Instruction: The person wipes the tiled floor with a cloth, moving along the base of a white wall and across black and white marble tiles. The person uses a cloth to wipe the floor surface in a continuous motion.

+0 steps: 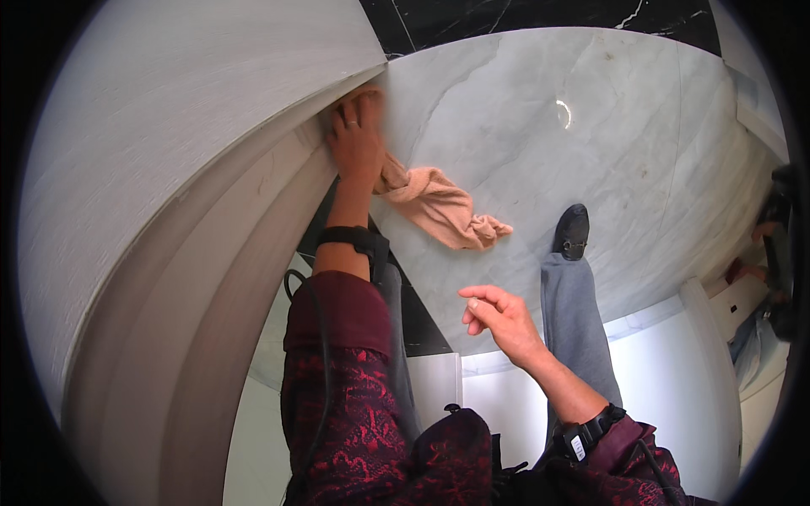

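Note:
My left hand [359, 138] presses a bunched end of a salmon-pink cloth [436, 205] into the corner where the white moulded panel meets the marble floor. Part of the cloth is under the fingers; the rest trails, twisted, across the floor towards the middle of the view. A ring shows on one finger. My right hand [503, 319] hangs above the floor near the trouser leg, fingers loosely curled and apart, holding nothing. Black straps circle both wrists.
Grey-veined marble floor [607, 145] has a black marble border [544, 16] at the far side. A tall white panel [209, 82] rises on the left. My black shoe [573, 231] stands on the floor. Dark objects and a white box-like thing [737, 307] lie at the far right.

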`<state>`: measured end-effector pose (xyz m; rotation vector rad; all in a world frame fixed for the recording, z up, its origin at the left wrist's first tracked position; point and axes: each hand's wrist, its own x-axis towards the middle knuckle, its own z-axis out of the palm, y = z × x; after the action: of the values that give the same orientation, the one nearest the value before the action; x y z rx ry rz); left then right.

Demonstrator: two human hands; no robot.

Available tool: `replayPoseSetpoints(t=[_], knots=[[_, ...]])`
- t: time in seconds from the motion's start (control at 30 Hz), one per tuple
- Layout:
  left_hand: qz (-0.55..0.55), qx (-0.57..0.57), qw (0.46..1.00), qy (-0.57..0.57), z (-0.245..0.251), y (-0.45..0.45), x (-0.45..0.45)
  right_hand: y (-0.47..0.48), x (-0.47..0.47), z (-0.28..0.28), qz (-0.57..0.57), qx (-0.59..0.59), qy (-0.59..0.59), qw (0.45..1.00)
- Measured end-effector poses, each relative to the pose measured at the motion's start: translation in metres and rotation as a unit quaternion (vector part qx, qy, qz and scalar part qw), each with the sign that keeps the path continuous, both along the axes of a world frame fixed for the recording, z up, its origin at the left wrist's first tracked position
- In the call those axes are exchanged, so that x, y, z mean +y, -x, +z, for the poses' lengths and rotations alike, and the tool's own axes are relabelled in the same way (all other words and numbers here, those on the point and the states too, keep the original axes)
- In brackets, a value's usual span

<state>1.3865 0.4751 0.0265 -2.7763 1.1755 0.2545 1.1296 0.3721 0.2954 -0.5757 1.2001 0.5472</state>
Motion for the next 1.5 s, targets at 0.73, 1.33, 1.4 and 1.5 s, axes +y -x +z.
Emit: replayPoseSetpoints(t=[0.73, 1.33, 1.4, 1.5], knots=[[0.225, 0.205, 0.951, -0.054, 0.028, 0.017, -0.010, 0.008, -0.021, 0.007, -0.014, -0.025, 0.002, 1.000], [0.300, 0.467, 0.832, 0.027, 0.113, 0.193, 0.103, 0.035, -0.007, -0.006, -0.005, -0.022, 0.071, 0.997], [0.266, 0.458, 0.841, 0.111, 0.157, 0.185, 0.087, 0.038, -0.006, -0.006, -0.004, -0.010, 0.086, 0.996], [0.196, 0.439, 0.855, 0.194, 0.230, 0.183, 0.057, 0.040, -0.008, -0.005, -0.017, 0.012, 0.098, 0.995]])
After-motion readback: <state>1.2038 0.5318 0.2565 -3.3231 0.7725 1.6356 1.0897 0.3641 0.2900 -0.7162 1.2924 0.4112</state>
